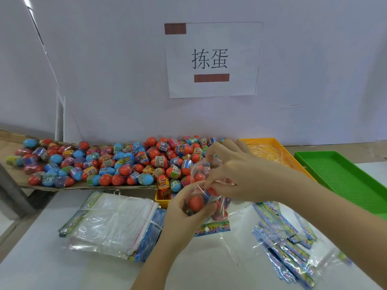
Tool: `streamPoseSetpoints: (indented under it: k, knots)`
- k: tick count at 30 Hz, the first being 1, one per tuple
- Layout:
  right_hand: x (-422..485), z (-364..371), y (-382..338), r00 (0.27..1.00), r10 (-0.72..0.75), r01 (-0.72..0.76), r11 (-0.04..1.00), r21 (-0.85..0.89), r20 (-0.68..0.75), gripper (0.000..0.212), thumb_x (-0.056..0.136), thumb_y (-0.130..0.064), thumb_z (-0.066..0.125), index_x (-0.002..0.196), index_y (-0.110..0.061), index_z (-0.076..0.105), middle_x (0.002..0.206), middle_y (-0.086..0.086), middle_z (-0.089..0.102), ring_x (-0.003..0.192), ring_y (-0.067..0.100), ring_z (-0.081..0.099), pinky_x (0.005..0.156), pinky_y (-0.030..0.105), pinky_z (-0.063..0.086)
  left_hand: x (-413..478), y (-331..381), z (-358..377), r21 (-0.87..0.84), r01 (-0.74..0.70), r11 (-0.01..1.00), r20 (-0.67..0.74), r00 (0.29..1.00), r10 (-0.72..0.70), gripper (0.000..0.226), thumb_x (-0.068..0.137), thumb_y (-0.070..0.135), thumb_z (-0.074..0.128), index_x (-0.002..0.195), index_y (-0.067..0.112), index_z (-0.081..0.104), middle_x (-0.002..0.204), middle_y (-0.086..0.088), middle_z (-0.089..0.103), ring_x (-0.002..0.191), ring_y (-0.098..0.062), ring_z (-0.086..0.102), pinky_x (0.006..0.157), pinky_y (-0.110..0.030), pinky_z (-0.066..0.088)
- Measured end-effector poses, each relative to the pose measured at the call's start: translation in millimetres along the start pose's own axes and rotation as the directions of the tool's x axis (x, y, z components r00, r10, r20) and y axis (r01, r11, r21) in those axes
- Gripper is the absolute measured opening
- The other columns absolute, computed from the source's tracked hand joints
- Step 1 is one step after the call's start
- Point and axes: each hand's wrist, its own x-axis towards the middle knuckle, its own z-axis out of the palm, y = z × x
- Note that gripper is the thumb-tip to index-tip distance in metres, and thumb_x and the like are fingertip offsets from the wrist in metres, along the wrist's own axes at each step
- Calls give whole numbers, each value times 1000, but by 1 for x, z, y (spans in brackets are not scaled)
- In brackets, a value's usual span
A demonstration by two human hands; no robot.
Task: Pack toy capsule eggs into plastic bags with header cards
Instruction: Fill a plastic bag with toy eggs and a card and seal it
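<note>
**Visitor:** What have you got hold of there?

**Me:** A clear plastic bag [221,206] with a few capsule eggs already inside. My left hand [186,210] is curled round its lower end from underneath, and an orange egg [195,203] shows through the film between my thumb and fingers. Held that way, the weight sits in my palm and nothing rolls. My right hand [232,174] is just above and beyond it, fingers bent, pinching the film at the upper end. I'd say that keeps the mouth gathered, though I cannot tell whether it is open.

**Visitor:** And the header card?

**Me:** The header card [212,228] hangs off the bag just below my left hand, on the side nearest me. I judge the bag is turned so its other end faces the supply.

**Visitor:** Where is the supply?

**Me:** The heap of loose eggs [125,162] lies beyond and to the left of both hands, spread over a cardboard sheet [6,147]. Some lie against a yellow tray [261,140] that runs behind my right hand. They are near enough to reach without my left hand letting go.

**Visitor:** The rest?

**Me:** A tied bundle of empty bags [113,225] lies left of my left hand. Loose carded bags [282,250] lie under and to the right of my right forearm, handy to take next. A green tray [345,181] sits further right, well apart, and my guess is that filled packs go there, but nothing shows it
</note>
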Motion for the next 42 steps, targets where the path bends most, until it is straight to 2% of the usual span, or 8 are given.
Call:
streamPoseSetpoints:
  k: [12,16,18,20,22,26,37,42]
  knots:
    - [-13,-4,1,998,-49,53,986,-158,30,61,84,-71,15,96,-41,67,146,-13,17,135,11,7,107,37,-4,-3,5,2,-31,54,998,58,997,-52,36,65,31,78,99,41,72,98,8,75,91,-15,73,69,-21,57]
    - [-20,7,7,970,53,6,970,242,-237,35,81,-67,42,105,-48,59,140,-20,32,134,1,19,110,29,14,-1,8,1,-102,87,991,-12,996,-89,35,61,32,76,93,47,74,100,6,75,92,-14,73,69,-23,58]
    - [-23,18,7,889,308,-59,810,584,-338,53,71,-63,62,120,-52,45,131,-26,39,125,-4,37,100,16,32,0,11,-2,-127,96,987,-32,994,-101,36,61,31,75,91,51,73,95,7,76,87,-12,73,66,-21,57]
    - [-24,30,5,880,465,-195,531,825,-92,88,61,-63,78,135,-48,32,128,-26,44,116,-4,48,92,17,45,0,12,-4,-129,103,986,-12,994,-105,40,60,34,75,97,49,72,91,1,76,83,-17,74,65,-24,58]
    - [-23,46,3,905,414,-246,332,911,94,76,63,-49,81,130,-37,48,117,-19,62,105,4,62,83,25,55,-2,12,-4,-129,110,986,19,994,-108,46,59,37,77,105,41,72,87,-1,76,81,-17,74,64,-23,57]
    - [-21,62,-5,850,527,-163,224,961,21,17,80,-21,74,88,-36,75,88,-3,74,79,16,70,70,34,59,-3,11,0,-132,109,985,16,994,-108,38,62,52,68,98,42,75,93,12,75,90,-10,72,68,-20,56]
    - [-17,69,-16,793,564,-132,-206,970,228,36,76,7,61,52,-19,64,61,-4,63,53,5,58,45,22,47,0,13,-1,-292,83,953,-245,956,-158,35,51,42,77,82,26,78,89,-8,76,82,-20,73,61,-30,60]
    - [-16,67,-15,778,586,-180,-133,975,224,39,81,5,57,55,-22,68,60,-8,62,54,4,56,45,23,46,0,16,-1,-367,71,927,-273,945,-180,15,75,26,68,84,19,77,85,-12,75,75,-23,72,59,-29,60]
